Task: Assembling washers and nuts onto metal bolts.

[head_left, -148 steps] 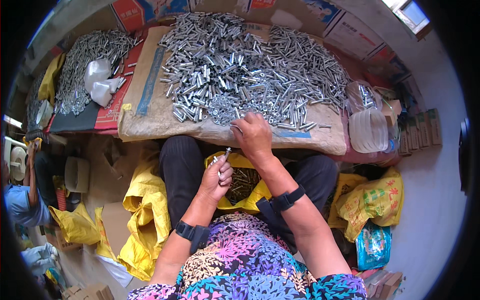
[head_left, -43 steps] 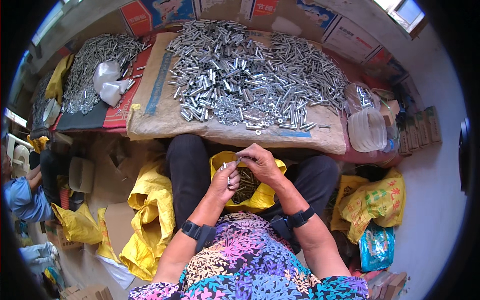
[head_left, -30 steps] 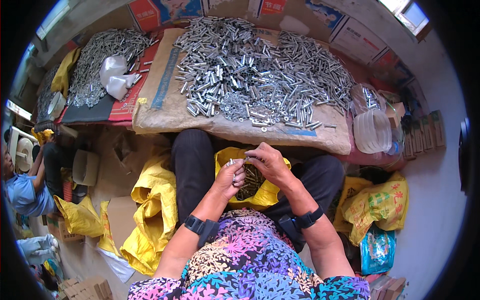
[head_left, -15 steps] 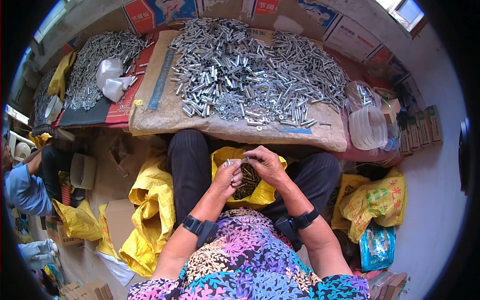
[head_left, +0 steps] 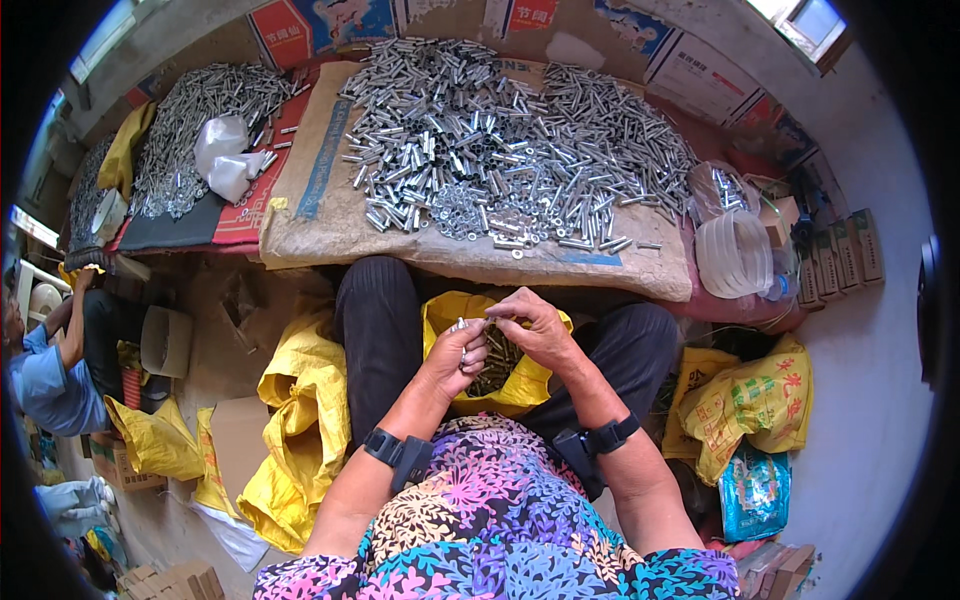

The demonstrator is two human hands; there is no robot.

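My left hand is closed around small silver metal bolts, one end poking up above the fingers. Close beside it, the fingers of my right hand pinch together at my left fingertips; the small piece between them is too tiny to make out. Both hands are above an open yellow woven bag in my lap, with brass-coloured bolts inside. On the bench ahead lies a big heap of silver metal sleeves, with washers along its near side.
Further left is a second metal heap with a white plastic bag. A clear plastic tub stands at the bench's right end. Yellow sacks lie on the floor. A person in a blue shirt sits at far left.
My right hand has shifted very slightly up and left; my left hand keeps its grip. At far left, the other person's arm has moved upward.
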